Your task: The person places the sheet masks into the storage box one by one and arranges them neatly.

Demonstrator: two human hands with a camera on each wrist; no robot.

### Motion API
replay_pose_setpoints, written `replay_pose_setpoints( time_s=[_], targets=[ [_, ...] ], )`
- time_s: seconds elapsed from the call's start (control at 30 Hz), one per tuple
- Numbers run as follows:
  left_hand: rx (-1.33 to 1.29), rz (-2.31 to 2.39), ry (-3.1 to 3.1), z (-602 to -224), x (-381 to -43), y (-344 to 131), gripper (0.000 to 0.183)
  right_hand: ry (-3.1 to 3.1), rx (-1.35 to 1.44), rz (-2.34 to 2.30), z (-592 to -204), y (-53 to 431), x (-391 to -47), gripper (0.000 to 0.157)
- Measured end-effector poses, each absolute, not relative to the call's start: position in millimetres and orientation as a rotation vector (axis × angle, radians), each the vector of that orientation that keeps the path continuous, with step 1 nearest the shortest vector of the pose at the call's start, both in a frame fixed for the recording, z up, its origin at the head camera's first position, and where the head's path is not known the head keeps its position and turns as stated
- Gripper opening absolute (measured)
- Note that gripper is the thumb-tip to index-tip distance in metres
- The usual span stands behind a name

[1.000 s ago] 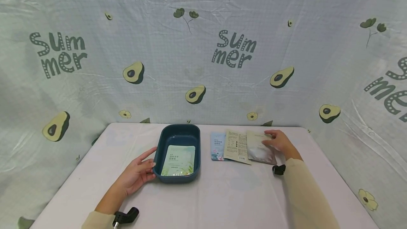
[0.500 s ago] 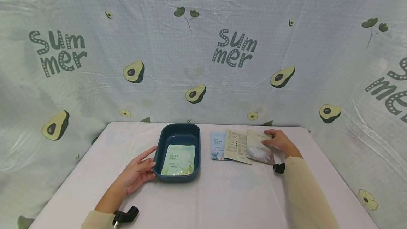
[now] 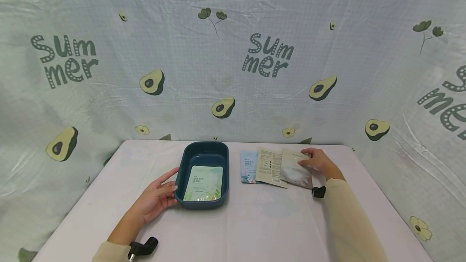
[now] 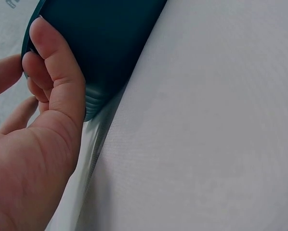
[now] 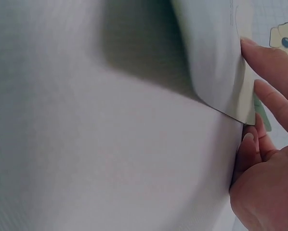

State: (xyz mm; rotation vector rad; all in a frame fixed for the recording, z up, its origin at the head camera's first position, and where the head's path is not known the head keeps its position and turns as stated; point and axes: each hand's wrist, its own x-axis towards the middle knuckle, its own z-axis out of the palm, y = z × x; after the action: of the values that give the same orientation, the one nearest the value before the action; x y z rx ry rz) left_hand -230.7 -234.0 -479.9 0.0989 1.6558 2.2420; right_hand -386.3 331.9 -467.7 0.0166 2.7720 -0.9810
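My left hand (image 3: 157,198) lies along the left side of a dark blue tray (image 3: 225,197), its fingertips touching the outer wall near the rim. One pale green flat sachet (image 3: 204,183) with printed leaves lies inside the tray. To the right, my right hand (image 3: 320,163) pinches the right edge of a beige sachet (image 3: 294,173) with a glossy, darker lower end. In the right wrist view that sachet (image 5: 221,77) is bent, its near edge raised over the cloth. Its left side overlaps a beige printed sachet (image 3: 268,167), which partly covers a blue floral sachet (image 3: 248,169).
A pale cloth covers the table (image 3: 255,229). Behind it and along both sides hangs a fabric curtain (image 3: 182,51) printed with avocados and lettering. The tray stands left of the overlapping sachets, with a strip of cloth between them.
The beige sachet in my right hand has shifted slightly left, with the hand following. My left hand and the tray keep their place.
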Motion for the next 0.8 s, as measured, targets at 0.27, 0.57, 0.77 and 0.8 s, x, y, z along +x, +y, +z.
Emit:
replay_pose_setpoints(
  time_s=[0.27, 0.57, 0.77, 0.8],
  targets=[
    [0.092, 2.248, 1.658, -481.1, -231.3, -234.0, 0.072, 2.790, 0.011, -0.980, -465.9, 329.3, -386.2, 0.065],
    [0.138, 2.273, 1.601, -480.6, -231.5, -234.8, 0.074, 2.790, 0.009, -0.969, -466.2, 328.0, -387.3, 0.066],
    [0.148, 2.276, 1.592, -481.0, -231.1, -234.9, 0.074, 2.797, -0.020, -0.976, -468.8, 329.1, -389.0, 0.068],
    [0.145, 2.275, 1.591, -481.3, -231.2, -234.9, 0.074, 2.797, -0.028, -0.971, -469.3, 329.7, -389.3, 0.069]
  ],
)
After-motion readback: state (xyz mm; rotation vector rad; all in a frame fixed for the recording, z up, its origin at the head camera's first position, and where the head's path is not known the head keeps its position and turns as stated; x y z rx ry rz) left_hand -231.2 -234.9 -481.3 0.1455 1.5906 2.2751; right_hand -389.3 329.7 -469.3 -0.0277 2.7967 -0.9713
